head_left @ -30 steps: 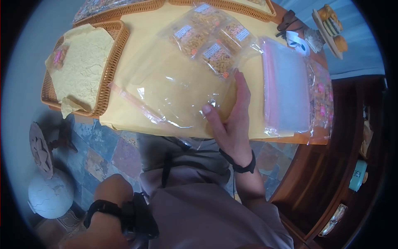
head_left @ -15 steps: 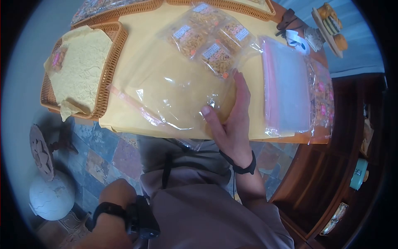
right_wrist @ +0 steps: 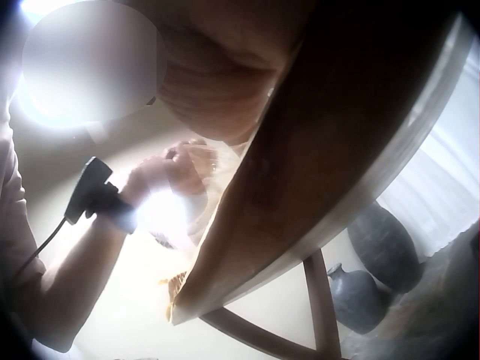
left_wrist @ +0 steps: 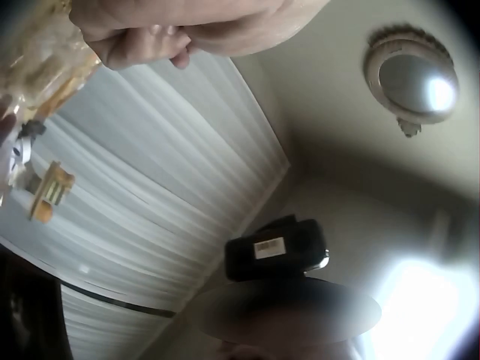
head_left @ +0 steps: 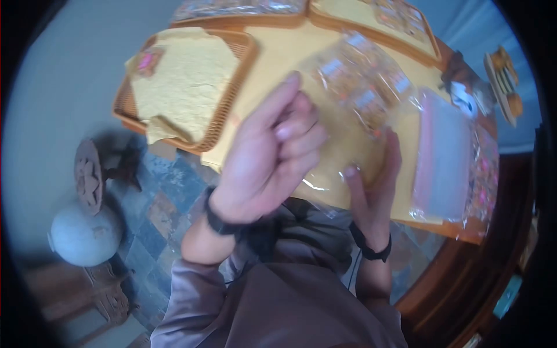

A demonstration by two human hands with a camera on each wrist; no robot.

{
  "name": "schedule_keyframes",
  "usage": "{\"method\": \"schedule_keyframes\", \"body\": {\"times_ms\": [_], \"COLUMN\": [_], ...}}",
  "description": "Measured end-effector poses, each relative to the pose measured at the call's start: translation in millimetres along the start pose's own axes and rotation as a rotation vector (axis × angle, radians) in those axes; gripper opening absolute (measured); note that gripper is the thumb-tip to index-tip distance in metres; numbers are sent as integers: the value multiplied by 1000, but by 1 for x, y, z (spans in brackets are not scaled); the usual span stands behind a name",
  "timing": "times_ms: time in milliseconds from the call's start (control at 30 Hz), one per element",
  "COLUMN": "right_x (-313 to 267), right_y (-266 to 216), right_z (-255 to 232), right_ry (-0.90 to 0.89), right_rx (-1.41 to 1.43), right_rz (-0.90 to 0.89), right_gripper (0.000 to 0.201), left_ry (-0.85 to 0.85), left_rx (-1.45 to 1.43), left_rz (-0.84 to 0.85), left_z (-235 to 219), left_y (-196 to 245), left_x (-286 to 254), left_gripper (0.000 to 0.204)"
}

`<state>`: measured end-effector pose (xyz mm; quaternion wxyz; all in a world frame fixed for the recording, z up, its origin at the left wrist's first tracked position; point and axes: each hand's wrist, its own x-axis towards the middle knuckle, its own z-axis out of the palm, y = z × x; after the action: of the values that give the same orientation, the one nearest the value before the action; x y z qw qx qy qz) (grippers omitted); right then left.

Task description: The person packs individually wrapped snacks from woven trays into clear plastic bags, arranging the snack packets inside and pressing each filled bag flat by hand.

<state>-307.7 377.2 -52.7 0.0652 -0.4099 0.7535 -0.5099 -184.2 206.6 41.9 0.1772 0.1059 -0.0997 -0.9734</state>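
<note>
Head view: four snack packets (head_left: 371,103) inside one clear plastic bag (head_left: 342,142) beyond one right hand (head_left: 377,200), thumb and fingers apart; one left hand (head_left: 270,159), fingers curled together.

The yellow-covered tabletop (head_left: 270,55) bears a brown rectangular wicker basket (head_left: 228,104) at its left edge and a clear, apparently plastic bag (head_left: 349,104).

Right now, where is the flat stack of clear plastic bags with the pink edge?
In the head view, the stack lies on the right side of the yellow-covered table, between the right hand and the pink-labelled packets.
</note>
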Motion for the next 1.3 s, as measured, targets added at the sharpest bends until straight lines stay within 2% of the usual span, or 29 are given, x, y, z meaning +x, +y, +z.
{"method": "schedule_keyframes", "body": {"times_ms": [67,167,600,733,800,933,1000,1033,1100,1167,1200,1233,1300], "right_x": [1,0,1,1,0,2,0,-3,-5,-6,-4,1,5], "right_y": [-3,-1,1,1,0,-3,0,2,9,15,10,1,-5], "right_z": [-1,-2,-6,-10,-10,-9,-9,-9,-6,-7,-10,-14,-15], "right_ry": [7,1,-22,-38,-50,-39,-21,-48,-96,-148,-145,-104,-52], "right_rx": [23,-27,-42,-53,-27,7,7,8,10,8,6,-15,-46], "right_rz": [-1,4,12,-19,1,1,4,25,53,80,85,27,-41], "right_gripper": [86,85,90,91,92,94,94,95,95,96,96,96,94], "left_ry": [-22,-34,-24,-402,-517,-409,-787,-784,-466,-320,-242,-256,-198], "left_rx": [13,38,188,450,564,669,813,809,1134,1231,1478,1536,1749], "left_rz": [1,-14,-83,-207,-192,-306,-176,-192,-460,-297,-220,-115,-51], "left_z": [-20,-24,10,45,57,73,59,67,90,82,95,81,76], "left_y": [6,9,-4,-29,-39,-46,-44,-38,-15,-6,-1,3,21], "left_x": [20,27,15,-17,-25,-34,-13,-6,17,61,84,117,175], "left_gripper": [31,30,30,22,19,30,13,13,13,11,12,13,17]}}
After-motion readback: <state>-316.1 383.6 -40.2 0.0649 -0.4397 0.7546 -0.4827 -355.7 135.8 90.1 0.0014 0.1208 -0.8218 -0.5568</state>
